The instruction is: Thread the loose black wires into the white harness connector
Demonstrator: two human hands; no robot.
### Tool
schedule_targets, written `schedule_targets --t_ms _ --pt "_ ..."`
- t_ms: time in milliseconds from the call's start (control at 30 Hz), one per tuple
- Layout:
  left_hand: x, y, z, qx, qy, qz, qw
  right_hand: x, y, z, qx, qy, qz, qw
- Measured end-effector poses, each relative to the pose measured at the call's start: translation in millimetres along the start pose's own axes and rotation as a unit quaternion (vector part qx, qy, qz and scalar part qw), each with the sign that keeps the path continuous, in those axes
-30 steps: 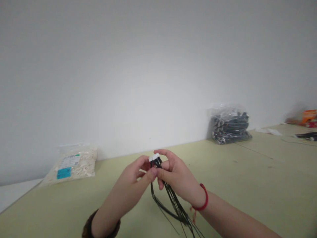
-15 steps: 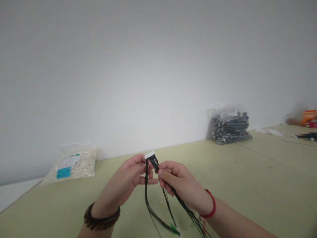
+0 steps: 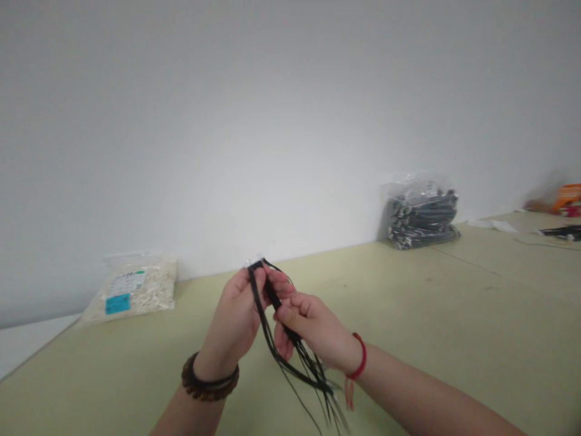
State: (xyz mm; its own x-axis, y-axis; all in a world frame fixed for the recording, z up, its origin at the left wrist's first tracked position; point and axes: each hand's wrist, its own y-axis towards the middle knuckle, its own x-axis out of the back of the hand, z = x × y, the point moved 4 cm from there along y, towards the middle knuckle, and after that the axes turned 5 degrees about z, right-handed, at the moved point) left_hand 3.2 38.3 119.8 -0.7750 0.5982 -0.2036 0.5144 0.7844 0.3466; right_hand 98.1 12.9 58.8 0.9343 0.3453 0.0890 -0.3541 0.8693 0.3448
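A bundle of black wires (image 3: pixel 271 348) runs down from a white connector (image 3: pixel 256 263) and hangs above the table, its lower ends spreading loosely. My left hand (image 3: pixel 241 309) pinches the wires just below the connector, thumb on the near side. Slightly lower and to the right, my right hand (image 3: pixel 305 324) is closed around most of the wires. One thicker strand loops free between the two hands and bends down to the right. The wires inside my fingers are hidden.
A clear bag of small cream-coloured parts (image 3: pixel 149 284) lies at the left by the wall. A plastic bag of dark wires (image 3: pixel 422 218) stands at the right. Farther right are white paper (image 3: pixel 492 225), dark wires (image 3: pixel 563 232) and an orange object (image 3: pixel 567 197) on the table (image 3: pixel 431 327).
Both hands have shifted left with the wires. The connector has tilted away and sits higher, while my left thumb now presses the wires below it. My right hand has slid down along the bundle.
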Motion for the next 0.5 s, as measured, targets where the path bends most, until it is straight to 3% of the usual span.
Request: schedule_targets --t_ms 100,200,300,367,500 --pt "5.5 -1 -16 -0.059 -0.033 -0.045 0.997 4 -5 -15 0.01 -0.09 0.066 0.994" --pt "17.7 -2 -29 -0.131 0.122 -0.083 0.98 10 -10 -23 0.028 -0.177 0.076 0.981" --pt "35.2 -3 -34 -0.179 0.276 -0.144 0.933 14 -13 -20 0.037 -0.236 0.056 0.969" --pt "47.3 -6 -38 -0.21 0.382 -0.191 0.879 17 -14 -14 0.036 -0.272 0.037 0.961" --pt "61.5 -12 -48 -0.277 0.601 -0.249 0.707 26 -21 -3 0.026 -0.336 0.012 0.942"
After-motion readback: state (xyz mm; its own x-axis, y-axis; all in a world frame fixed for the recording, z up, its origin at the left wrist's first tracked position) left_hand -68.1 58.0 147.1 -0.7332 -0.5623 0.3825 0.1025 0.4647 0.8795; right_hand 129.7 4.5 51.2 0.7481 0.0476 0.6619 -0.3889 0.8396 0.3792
